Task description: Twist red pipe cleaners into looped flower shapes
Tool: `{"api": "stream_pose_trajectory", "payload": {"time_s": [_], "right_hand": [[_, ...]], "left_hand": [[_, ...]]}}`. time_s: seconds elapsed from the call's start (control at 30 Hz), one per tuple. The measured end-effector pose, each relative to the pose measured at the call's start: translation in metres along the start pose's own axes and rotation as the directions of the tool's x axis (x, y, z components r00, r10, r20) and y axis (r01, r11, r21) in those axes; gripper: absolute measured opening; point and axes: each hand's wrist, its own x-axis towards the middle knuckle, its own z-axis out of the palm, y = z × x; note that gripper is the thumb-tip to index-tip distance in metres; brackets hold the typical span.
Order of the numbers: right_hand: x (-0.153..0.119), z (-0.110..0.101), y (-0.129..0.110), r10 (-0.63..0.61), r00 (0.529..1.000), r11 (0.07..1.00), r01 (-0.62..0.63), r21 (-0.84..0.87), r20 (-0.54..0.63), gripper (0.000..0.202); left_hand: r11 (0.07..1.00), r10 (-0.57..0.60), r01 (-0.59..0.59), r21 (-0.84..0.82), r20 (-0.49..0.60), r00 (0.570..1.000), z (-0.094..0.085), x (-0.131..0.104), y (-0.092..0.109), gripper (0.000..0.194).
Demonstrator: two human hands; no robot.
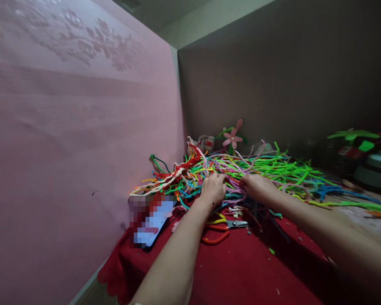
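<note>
A large tangled pile of multicoloured pipe cleaners (282, 167) lies across the far part of the red cloth. My left hand (214, 188) reaches into its near middle, with the fingers curled and closed on pipe cleaners. Just to its right, my right hand (257, 186) is closed too, its fingertips pinched at the pink and purple stems that run between both hands. Exactly which stems each hand grips is partly hidden by the fingers. Below my left hand lie scissors (236, 224) with red and yellow handles, their blades pointing right.
A phone (155, 222) with a lit, blurred screen lies left of my left forearm. Behind the pile stands a pink pipe-cleaner flower (232, 138). A pale round container (379, 169) is at the far right. Scraps dot the red cloth (241, 271); a pink panel (82, 148) rises on the left.
</note>
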Motion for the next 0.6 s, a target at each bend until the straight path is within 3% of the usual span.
{"api": "stream_pose_trajectory", "payload": {"time_s": [0.17, 0.33, 0.47, 0.53, 0.6], "right_hand": [[0.005, 0.002, 0.008, 0.057, 0.998, 0.997, -0.055, 0.062, -0.020, 0.023], [0.001, -0.008, 0.015, 0.103, 0.990, 0.984, -0.086, 0.156, -0.100, 0.020], [-0.005, -0.026, 0.023, 0.133, 0.971, 0.961, -0.078, 0.266, -0.196, 0.017], [-0.010, -0.039, 0.028, 0.183, 0.940, 0.890, -0.035, 0.454, -0.287, 0.011], [-0.017, -0.055, 0.034, 0.284, 0.890, 0.711, 0.055, 0.701, -0.358, 0.007]], "left_hand": [[1.000, 0.007, -0.007, 0.009, 0.011, 1.000, -0.002, 0.000, 0.002, 0.021], [1.000, 0.013, -0.013, 0.002, -0.052, 0.999, -0.005, -0.003, 0.009, 0.049], [1.000, -0.001, 0.002, -0.014, 0.040, 0.999, 0.003, -0.002, 0.010, 0.044], [0.999, -0.036, 0.037, -0.020, 0.051, 0.998, 0.009, -0.001, 0.007, 0.044], [0.998, -0.050, 0.052, -0.027, 0.053, 0.997, 0.014, 0.001, 0.004, 0.043]]}}
